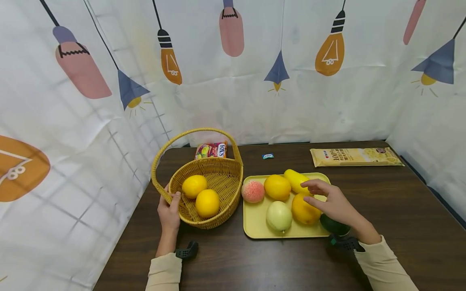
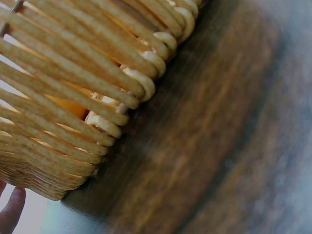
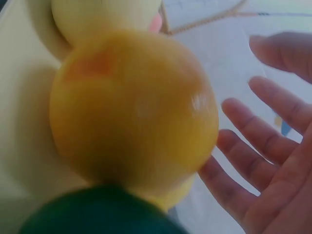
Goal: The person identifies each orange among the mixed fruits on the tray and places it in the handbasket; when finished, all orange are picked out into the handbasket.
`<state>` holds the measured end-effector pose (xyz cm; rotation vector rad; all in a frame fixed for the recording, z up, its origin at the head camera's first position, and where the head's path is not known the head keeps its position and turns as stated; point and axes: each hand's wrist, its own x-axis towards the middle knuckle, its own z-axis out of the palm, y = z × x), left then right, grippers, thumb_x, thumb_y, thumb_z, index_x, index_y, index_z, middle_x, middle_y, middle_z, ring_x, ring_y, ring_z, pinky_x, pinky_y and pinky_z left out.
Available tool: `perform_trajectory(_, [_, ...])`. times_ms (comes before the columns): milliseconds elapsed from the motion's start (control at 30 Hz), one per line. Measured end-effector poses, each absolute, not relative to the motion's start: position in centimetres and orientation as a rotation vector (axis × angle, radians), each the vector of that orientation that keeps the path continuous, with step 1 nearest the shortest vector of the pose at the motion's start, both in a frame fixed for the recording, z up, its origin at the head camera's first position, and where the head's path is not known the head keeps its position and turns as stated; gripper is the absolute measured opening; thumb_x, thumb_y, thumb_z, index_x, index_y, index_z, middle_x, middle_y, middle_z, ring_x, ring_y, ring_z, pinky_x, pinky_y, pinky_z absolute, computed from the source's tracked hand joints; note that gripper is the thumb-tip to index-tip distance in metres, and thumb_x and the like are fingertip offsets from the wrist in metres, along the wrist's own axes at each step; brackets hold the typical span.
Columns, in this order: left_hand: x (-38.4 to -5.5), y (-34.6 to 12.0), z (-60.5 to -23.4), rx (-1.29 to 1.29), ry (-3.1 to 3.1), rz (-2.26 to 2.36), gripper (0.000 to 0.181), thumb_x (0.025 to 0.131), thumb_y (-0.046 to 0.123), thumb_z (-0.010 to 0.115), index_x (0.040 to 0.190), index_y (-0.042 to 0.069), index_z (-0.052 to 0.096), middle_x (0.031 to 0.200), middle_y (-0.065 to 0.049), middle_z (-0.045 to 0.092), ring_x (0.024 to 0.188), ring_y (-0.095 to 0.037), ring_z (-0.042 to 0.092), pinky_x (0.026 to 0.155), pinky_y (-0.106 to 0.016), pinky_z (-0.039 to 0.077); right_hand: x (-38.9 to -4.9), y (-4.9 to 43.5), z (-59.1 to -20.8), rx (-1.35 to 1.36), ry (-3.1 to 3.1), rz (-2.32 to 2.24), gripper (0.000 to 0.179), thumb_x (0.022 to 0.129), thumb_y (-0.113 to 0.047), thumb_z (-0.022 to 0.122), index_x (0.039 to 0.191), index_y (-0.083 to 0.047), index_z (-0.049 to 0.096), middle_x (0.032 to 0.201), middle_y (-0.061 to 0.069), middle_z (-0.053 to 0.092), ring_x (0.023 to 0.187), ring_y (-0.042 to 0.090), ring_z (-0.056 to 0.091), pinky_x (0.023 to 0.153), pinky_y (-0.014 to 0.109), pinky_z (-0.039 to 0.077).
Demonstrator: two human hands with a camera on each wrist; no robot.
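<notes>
My left hand (image 1: pixel 169 216) grips the left rim of a yellow wicker basket (image 1: pixel 227 190), thumb over the edge near the foot of its tall handle. Inside the basket are two yellow lemon-like fruits, one (image 1: pixel 194 186) behind the other (image 1: pixel 207 203). In the left wrist view, a fingertip (image 2: pixel 13 207) shows below the woven wall. Over the right part of a yellow tray (image 1: pixel 255 226), my right hand (image 1: pixel 338 206) hovers with fingers spread. Closest to it is a large orange-yellow round fruit (image 3: pixel 136 112); whether they touch, I cannot tell.
On the tray also lie a peach (image 1: pixel 253 191), a yellow-orange fruit (image 1: pixel 277 187), a long yellow fruit (image 1: pixel 295 180), a pale green round fruit (image 1: pixel 279 217) and a dark green fruit (image 1: pixel 333 225). Behind stand a candy bag (image 1: pixel 211 150), a small blue wrapper (image 1: pixel 267 156) and a noodle packet (image 1: pixel 356 157).
</notes>
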<state>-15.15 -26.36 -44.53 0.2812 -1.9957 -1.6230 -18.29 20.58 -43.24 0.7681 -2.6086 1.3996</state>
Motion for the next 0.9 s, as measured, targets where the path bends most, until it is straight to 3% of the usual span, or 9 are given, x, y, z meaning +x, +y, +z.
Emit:
perform_trajectory(233, [-15.2,-26.2,-44.3,0.311,-2.014,-1.635,0.048,0.099,0.02,0.056,0.143,0.002,0.047,0.1,-0.008,0.054,0.09,-0.012,0.052,0.071,-0.017,0.045,-18.2,21.4,-44.0,0.778,-2.609,1.403,0.036,0.091,-0.014,0.07,0.126,-0.007,0.062,0.125,0.007,0.061,0.107,0.025,0.062,0.091,0.038,0.05])
perform_trajectory(467, [-15.2,-26.2,-44.3,0.309,-2.022,-1.622,0.048,0.099,0.02,0.056,0.143,0.002,0.047,0.095,-0.004,0.051,0.09,-0.011,0.052,0.071,-0.016,0.043,-18.2,21.2,-45.0,0.776,-2.657,1.338,0.037,0.089,-0.02,0.074,0.124,-0.013,0.063,0.123,0.004,0.062,0.106,0.023,0.059,0.089,0.05,0.049])
perform_trajectory(767, [-15.2,-26.3,-44.3,0.299,-2.022,-1.622,0.048,0.099,0.021,0.056,0.143,0.003,0.048,0.084,-0.003,0.047,0.072,-0.012,0.046,0.063,-0.019,0.04,-18.3,20.7,-45.8,0.816,-2.705,1.257,0.049,0.081,-0.032,0.081,0.124,-0.021,0.062,0.125,-0.006,0.058,0.109,0.013,0.053,0.088,0.041,0.049])
perform_trajectory(900, [-15.2,-26.4,-44.3,0.308,-2.026,-1.622,0.048,0.099,0.021,0.056,0.143,0.003,0.048,0.087,-0.003,0.048,0.078,-0.014,0.05,0.066,-0.017,0.042,-18.3,20.6,-45.8,0.846,-2.725,1.241,0.055,0.076,-0.038,0.084,0.125,-0.024,0.061,0.127,-0.008,0.055,0.111,0.012,0.051,0.089,0.044,0.048])
